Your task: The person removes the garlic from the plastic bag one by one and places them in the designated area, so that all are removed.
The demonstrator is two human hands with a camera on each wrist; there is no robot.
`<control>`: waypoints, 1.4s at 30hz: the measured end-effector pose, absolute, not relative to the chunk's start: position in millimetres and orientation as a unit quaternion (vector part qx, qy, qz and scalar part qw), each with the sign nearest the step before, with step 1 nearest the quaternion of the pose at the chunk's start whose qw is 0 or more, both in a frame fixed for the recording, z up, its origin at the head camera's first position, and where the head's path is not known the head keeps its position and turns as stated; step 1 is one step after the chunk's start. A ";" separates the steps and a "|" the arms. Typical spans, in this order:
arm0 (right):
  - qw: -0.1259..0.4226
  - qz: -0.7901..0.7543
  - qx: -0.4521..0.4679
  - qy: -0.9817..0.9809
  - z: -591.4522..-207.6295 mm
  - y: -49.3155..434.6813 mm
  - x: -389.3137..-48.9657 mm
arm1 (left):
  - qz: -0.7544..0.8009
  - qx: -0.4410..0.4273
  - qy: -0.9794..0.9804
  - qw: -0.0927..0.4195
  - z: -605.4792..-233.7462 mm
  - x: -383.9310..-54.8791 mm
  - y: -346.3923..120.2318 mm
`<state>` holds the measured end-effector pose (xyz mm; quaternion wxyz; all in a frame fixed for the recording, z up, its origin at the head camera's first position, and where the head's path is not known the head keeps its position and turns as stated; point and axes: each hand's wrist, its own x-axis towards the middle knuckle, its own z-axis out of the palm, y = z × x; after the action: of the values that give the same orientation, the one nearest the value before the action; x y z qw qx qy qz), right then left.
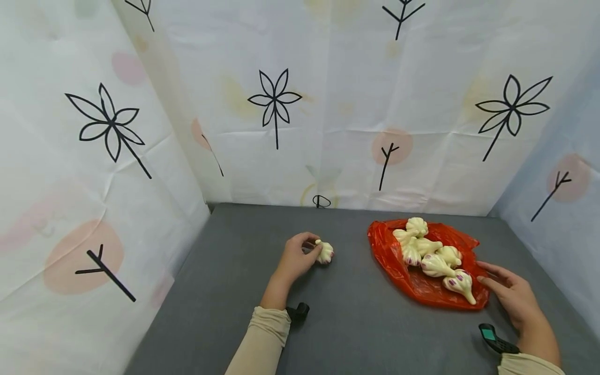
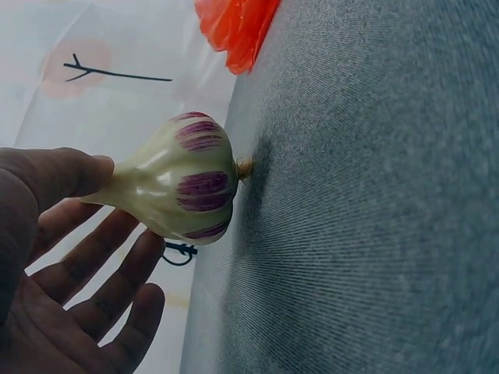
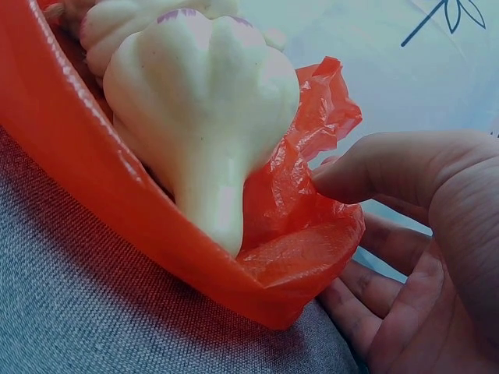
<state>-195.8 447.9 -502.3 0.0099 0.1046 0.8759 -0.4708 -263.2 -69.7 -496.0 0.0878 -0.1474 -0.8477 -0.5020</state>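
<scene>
Around: white cloth backdrop point(image 1: 347, 104) behind and beside grey worktop point(image 1: 347, 328), printed with black leaf figures and pale blotches. On right part of worktop: red plastic bag point(image 1: 389, 260), crumpled, mouth spread wide, with several garlic bulbs point(image 1: 436, 265) heaped inside. In right wrist view, near bag rim raised in front of lower parts of bulbs. Black wrist devices point(image 1: 498, 341) at both wrists.

Right hand point(image 1: 513, 294): pinching bag edge at its right side, thumb inward, other fingers outside. Left hand point(image 1: 296, 256): pinching held bulb point(image 2: 183, 183) by its neck, remaining fingers loosely spread.

Location of held bulb: left of bag, well apart from it; roughly upright, root end down at worktop, contact or slight gap impossible to tell. Appearance: glossy, cream, lobed, tapering to slim neck; purple streaks round body; short tan root tuft. Bagged bulbs similar, necks pointing various ways.
</scene>
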 end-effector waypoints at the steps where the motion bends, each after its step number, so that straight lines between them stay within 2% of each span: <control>1: 0.011 -0.469 0.106 0.876 -501.9 447.7 -196.0 | -0.504 -0.147 -0.847 0.087 -497.3 -263.3 -70.1; 29: 0.008 -0.475 0.104 0.874 -506.8 447.2 -196.4 | -0.510 -0.116 -0.851 0.058 -501.2 -261.6 -81.1; 42: -0.005 -0.488 0.080 0.869 -505.3 448.5 -195.3 | -0.511 -0.130 -0.847 0.066 -497.2 -262.1 -78.1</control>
<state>-195.3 448.5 -505.3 -0.0051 0.0802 0.8689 -0.4884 -262.1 -78.1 -497.2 0.0656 -0.1302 -0.8471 -0.5110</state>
